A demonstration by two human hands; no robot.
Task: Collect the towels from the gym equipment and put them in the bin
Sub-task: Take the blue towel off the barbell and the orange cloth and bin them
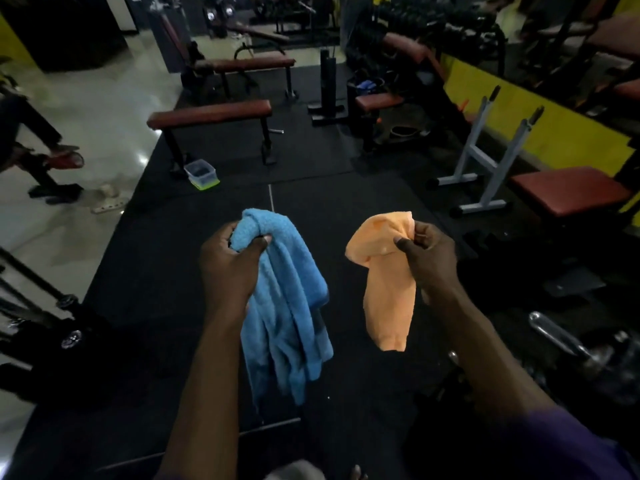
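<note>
Benches [211,114] dot black matting [156,271]; left grip [228,268] holds blue towel [287,306], right grip [429,261] pinches orange towel [388,299].

The room is dim. A black rubber mat [311,209] covers the middle of the floor, with a pale seam [271,199] running away down its centre. To the left lies glossy pale tile [104,109] that catches bright glints of light. 2 flat benches with reddish-brown pads and black legs stand on the mat, the nearer bench [211,114] in front of the farther bench [242,64]. On the right a white steel rack [485,168] stands near a red-padded bench [568,190], both before a low yellow wall band [540,112]. A dumbbell rack [433,26] sits at the far end, blurred and dark
</note>
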